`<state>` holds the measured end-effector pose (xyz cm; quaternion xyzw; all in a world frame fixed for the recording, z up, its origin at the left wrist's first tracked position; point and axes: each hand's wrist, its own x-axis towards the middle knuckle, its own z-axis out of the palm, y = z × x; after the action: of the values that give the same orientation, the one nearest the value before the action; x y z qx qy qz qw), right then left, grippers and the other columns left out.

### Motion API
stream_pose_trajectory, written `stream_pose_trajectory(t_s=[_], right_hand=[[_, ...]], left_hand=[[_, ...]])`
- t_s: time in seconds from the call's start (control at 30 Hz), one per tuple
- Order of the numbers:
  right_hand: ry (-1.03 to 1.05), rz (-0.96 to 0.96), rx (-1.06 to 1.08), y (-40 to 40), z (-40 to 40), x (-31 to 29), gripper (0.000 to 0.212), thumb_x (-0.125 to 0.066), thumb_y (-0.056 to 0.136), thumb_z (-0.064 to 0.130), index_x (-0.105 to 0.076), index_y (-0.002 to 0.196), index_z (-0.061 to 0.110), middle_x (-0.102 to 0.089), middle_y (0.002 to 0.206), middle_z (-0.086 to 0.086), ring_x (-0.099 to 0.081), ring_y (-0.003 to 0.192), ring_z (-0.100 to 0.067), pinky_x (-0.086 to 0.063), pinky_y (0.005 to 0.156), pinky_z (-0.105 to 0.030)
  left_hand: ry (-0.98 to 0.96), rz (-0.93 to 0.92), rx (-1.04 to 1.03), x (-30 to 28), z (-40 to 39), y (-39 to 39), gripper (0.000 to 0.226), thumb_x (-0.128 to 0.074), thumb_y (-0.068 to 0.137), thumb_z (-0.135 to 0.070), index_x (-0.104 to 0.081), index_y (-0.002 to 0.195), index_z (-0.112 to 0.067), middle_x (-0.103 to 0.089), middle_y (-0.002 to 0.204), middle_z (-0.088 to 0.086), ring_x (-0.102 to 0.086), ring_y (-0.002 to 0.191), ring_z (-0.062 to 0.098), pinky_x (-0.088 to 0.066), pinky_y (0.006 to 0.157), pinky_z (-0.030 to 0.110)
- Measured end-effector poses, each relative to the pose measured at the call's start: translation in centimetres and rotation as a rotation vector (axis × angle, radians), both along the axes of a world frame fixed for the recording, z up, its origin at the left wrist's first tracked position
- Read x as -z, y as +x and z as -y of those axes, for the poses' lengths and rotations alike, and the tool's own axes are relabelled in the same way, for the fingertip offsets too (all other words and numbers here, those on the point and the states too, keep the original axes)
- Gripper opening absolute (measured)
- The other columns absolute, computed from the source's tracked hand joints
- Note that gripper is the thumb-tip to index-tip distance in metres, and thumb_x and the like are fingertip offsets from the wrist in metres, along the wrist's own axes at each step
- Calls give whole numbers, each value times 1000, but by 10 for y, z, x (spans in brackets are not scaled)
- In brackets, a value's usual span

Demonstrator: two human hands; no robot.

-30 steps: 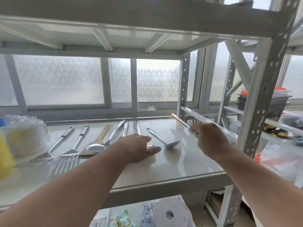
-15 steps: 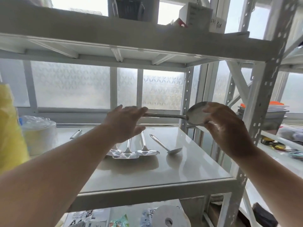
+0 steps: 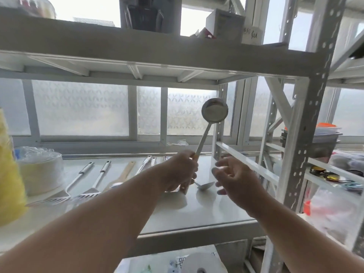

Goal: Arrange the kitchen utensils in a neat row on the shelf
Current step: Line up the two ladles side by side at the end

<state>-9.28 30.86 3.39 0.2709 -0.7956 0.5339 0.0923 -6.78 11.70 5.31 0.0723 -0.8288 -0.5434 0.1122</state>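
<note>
My left hand (image 3: 180, 170) grips the handle of a steel ladle (image 3: 214, 113), which stands nearly upright with its round bowl high above the shelf (image 3: 216, 209). To its right, my right hand (image 3: 234, 178) hovers open with fingers spread and nothing in it. On the white shelf lie several utensils side by side: two slotted turners (image 3: 86, 180), a wooden spatula (image 3: 126, 172), more steel handles (image 3: 146, 162) partly hidden by my left arm, and a small steel spoon (image 3: 204, 186) just below my hands.
A stack of paper plates in plastic wrap (image 3: 39, 170) and a yellow object (image 3: 9, 174) stand at the shelf's left end. White rack posts (image 3: 303, 134) rise on the right, with containers (image 3: 325, 138) on a neighbouring rack. Boxes sit on the upper shelf (image 3: 226, 26).
The ladle went from lying level between both hands to standing upright in my left hand alone. My right hand let go of its bowl and dropped beside it, open.
</note>
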Motion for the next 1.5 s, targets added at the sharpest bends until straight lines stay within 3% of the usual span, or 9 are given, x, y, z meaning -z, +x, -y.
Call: stream_pose_trajectory(t_s=[0.1,0.23,0.33,0.4,0.5,0.7,0.93,1.07,1.5], right_hand=[[-49,241,-106,13,7,11,28,-74,92,38,-62,113,24,-78,86,-6,-75,70,-29,-64,60,-43],[191,5,118,-6,0,29,30,-76,86,43,-59,110,36,-75,79,7,-71,68,-9,-52,63,-23],[230,-82,229,-29,-4,38,13,-68,91,37,-66,98,26,-73,78,6,-69,71,-11,-56,68,-32],[257,-195,301,-46,-5,44,21,-59,95,32,-69,89,15,-70,71,0,-67,64,-20,-58,65,-41],[336,-291,376,-72,-4,51,22,-57,95,23,-69,86,8,-70,71,-11,-67,66,-31,-56,62,-41],[454,-176,438,-104,12,57,24,-53,95,17,-69,92,0,-73,93,-22,-68,93,-42,-52,75,-38],[562,-103,579,-120,18,70,30,-54,88,29,-71,99,7,-68,87,-13,-64,82,-36,-47,67,-35],[580,-120,593,-120,19,73,30,-56,82,34,-71,91,9,-55,74,-6,-54,75,-32,-44,63,-32],[571,-157,626,-126,20,79,26,-61,89,26,-71,98,3,-71,98,-15,-68,93,-35,-44,70,-32]], left_hand=[[151,-40,-3,4,-27,-28,13,-57,88,-10,-67,80,-12,-61,77,16,-59,66,30,-48,63,47],[258,-68,-60,18,-47,-57,7,-70,87,-16,-75,91,-13,-76,85,9,-72,73,27,-61,74,42],[196,-126,-47,33,-55,-76,23,-74,90,-29,-74,110,-19,-78,88,4,-76,80,30,-63,81,41],[-54,-162,-65,39,-54,-83,33,-64,99,-38,-69,126,-20,-77,94,2,-71,88,27,-52,82,33],[-569,-136,-105,58,-48,-84,46,-48,106,-39,-55,145,-14,-65,139,11,-55,133,31,-41,110,39],[-916,-62,-122,89,-44,-82,25,-48,104,-34,-61,113,-15,-68,124,9,-58,122,32,-47,97,43],[-741,-60,-130,96,-30,-90,20,-55,104,-25,-57,86,-17,-66,92,9,-64,92,36,-53,81,39],[-642,-106,-111,98,-23,-91,20,-61,102,-24,-74,110,-11,-72,114,8,-66,110,30,-50,95,32],[-534,-77,-91,101,-23,-84,20,-59,103,-24,-76,110,-15,-76,112,8,-70,107,29,-54,96,32]])
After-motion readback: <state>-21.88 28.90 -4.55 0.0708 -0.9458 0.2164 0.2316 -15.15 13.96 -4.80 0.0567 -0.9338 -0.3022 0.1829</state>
